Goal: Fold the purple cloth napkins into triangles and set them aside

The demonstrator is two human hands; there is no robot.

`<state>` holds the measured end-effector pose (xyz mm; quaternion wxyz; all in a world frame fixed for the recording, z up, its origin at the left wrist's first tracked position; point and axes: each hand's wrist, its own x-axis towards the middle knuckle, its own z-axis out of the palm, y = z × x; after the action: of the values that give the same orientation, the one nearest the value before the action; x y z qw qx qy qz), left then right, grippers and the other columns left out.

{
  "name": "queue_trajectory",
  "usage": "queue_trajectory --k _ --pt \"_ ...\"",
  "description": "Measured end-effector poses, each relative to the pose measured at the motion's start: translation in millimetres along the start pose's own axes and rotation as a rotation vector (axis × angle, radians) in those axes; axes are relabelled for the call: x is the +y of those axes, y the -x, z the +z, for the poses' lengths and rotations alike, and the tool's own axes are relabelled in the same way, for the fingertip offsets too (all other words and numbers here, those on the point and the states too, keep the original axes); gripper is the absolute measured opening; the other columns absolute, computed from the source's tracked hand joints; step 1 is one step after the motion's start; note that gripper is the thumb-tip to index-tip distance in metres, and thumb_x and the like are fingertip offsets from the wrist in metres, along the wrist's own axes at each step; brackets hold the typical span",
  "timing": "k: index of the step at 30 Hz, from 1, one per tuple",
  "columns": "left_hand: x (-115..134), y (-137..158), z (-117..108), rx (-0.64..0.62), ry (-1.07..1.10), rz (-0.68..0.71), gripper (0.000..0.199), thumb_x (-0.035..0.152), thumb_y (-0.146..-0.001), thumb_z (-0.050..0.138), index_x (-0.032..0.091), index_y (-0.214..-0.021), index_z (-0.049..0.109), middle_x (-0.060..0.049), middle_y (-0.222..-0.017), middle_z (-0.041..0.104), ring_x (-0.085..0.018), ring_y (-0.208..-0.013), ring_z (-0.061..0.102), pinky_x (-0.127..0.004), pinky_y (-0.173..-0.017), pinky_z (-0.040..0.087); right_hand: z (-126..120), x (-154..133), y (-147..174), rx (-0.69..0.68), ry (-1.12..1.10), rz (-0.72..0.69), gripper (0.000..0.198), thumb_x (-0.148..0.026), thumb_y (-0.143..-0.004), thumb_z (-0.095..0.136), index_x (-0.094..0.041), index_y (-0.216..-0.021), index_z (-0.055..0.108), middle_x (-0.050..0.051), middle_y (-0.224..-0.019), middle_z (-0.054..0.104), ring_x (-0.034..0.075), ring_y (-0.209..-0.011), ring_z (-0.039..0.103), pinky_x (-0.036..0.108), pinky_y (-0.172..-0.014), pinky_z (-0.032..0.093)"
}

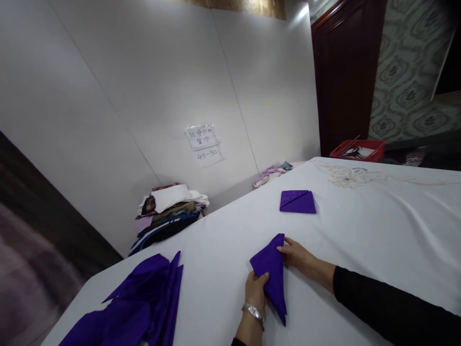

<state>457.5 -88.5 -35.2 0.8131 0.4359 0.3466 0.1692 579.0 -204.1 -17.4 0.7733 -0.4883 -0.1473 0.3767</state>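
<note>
Between my hands is a purple cloth napkin [271, 265], folded into a triangle with one long point toward me. My left hand [256, 290], with a silver bracelet at its wrist, pinches the lower left edge, thumb on top. On the right edge near the top corner, my right hand [296, 254] grips the cloth between thumb and fingers. Beyond them lies a second purple napkin [298, 202], folded into a flat rectangle with a diagonal fold line. Loose purple cloths [133, 307] lie heaped at the near left.
A white tablecloth [216, 269] with embroidery at the far right covers the table. Past its far edge sit a stack of folded clothes [169, 216] and more cloth [268, 176]. A red basket [374, 151] holds scissors. Paper signs [203, 139] hang on the pale wall.
</note>
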Motion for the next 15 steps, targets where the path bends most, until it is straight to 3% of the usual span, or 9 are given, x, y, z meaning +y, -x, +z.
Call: queue_trajectory --k 3,7,11,15 --pt "-8 -11 6 0.042 -0.02 0.044 0.026 0.007 -0.057 0.071 0.015 -0.079 0.059 -0.006 -0.071 0.07 -0.019 -0.066 0.067 -0.031 -0.069 0.053 9 9 4 -0.067 -0.036 0.005 0.041 -0.027 -0.062 0.071 -0.019 -0.099 0.055 0.004 -0.087 0.067 0.021 -0.079 0.063 0.035 -0.074 0.047" --pt "-15 -27 12 0.09 -0.048 0.121 0.024 0.009 -0.061 0.071 0.015 -0.08 0.058 -0.006 -0.072 0.069 -0.019 -0.065 0.066 -0.03 -0.065 0.054 15 12 6 -0.119 -0.005 0.023 0.044 -0.022 -0.061 0.068 -0.02 -0.103 0.055 0.006 -0.095 0.067 0.023 -0.085 0.062 0.036 -0.076 0.047" --pt "-9 -34 26 0.094 -0.019 0.105 0.026 0.011 -0.066 0.068 0.015 -0.088 0.055 -0.006 -0.077 0.069 -0.018 -0.066 0.066 -0.028 -0.062 0.054 12 5 -13 -0.042 0.065 0.002 0.045 -0.015 -0.056 0.062 -0.02 -0.1 0.055 0.003 -0.084 0.068 0.022 -0.078 0.063 0.034 -0.07 0.048" --pt "0 -24 40 0.105 -0.078 0.013 0.054 0.023 -0.072 0.066 0.017 -0.117 0.039 -0.002 -0.073 0.064 -0.015 -0.051 0.062 -0.028 -0.05 0.052 3 -15 -52 0.068 0.144 -0.015 0.045 -0.008 -0.052 0.057 -0.018 -0.095 0.056 0.0 -0.069 0.066 0.018 -0.066 0.061 0.031 -0.063 0.048"
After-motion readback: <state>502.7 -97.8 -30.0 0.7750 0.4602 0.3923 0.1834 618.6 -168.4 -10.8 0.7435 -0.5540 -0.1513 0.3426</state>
